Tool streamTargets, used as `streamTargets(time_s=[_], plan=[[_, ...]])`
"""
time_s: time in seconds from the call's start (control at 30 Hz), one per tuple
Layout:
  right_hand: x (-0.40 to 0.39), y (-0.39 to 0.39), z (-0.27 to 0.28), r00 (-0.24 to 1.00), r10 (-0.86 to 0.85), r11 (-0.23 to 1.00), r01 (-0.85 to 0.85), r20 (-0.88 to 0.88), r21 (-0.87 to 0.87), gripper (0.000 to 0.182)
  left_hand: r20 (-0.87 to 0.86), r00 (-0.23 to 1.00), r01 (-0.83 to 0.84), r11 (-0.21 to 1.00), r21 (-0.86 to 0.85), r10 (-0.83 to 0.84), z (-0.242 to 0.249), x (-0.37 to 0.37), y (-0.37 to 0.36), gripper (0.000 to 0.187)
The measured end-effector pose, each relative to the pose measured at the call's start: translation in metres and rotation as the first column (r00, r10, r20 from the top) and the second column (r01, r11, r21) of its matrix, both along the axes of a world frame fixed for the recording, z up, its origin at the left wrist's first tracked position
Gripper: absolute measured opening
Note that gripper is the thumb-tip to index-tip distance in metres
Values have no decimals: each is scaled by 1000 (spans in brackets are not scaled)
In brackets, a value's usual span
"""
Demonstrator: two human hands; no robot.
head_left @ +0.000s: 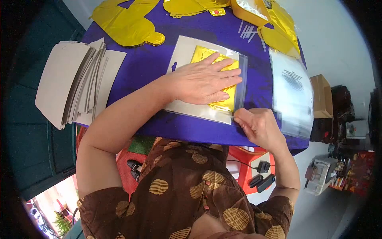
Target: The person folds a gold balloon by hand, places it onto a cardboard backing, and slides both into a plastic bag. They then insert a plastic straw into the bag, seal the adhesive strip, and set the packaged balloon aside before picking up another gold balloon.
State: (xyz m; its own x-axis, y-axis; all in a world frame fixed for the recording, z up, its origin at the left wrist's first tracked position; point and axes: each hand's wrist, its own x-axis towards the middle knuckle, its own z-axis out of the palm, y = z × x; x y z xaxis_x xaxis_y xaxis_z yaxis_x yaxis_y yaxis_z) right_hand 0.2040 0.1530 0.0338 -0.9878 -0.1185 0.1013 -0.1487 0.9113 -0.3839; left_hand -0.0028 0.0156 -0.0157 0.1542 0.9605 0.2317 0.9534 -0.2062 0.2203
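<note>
A clear plastic bag (243,73) with a white card (184,49) in it lies on the purple cloth. On the card is a folded yellow foil sheet (202,53), seemingly inside the bag. My left hand (205,82) rests flat on the foil, fingers spread, covering much of it. At the bag's near right corner, the thumb and fingers of my right hand (259,125) are pinched on the bag's edge.
The purple-covered table (143,71) holds a stack of white cards (63,81) at left and a pile of clear bags (292,89) at right. Flat yellow foil balloons (131,26), short white strips (248,33) and a yellow tray (250,14) with white pieces lie along the far side.
</note>
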Motion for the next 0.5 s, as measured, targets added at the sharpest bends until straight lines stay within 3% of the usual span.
streamTargets(time_s=[0.5], plan=[[-1, -3, -2, 998, -32, 999, 31, 54, 15, 10, -19, 1000, 13, 999, 38, -12, -3, -1, 1, 57]])
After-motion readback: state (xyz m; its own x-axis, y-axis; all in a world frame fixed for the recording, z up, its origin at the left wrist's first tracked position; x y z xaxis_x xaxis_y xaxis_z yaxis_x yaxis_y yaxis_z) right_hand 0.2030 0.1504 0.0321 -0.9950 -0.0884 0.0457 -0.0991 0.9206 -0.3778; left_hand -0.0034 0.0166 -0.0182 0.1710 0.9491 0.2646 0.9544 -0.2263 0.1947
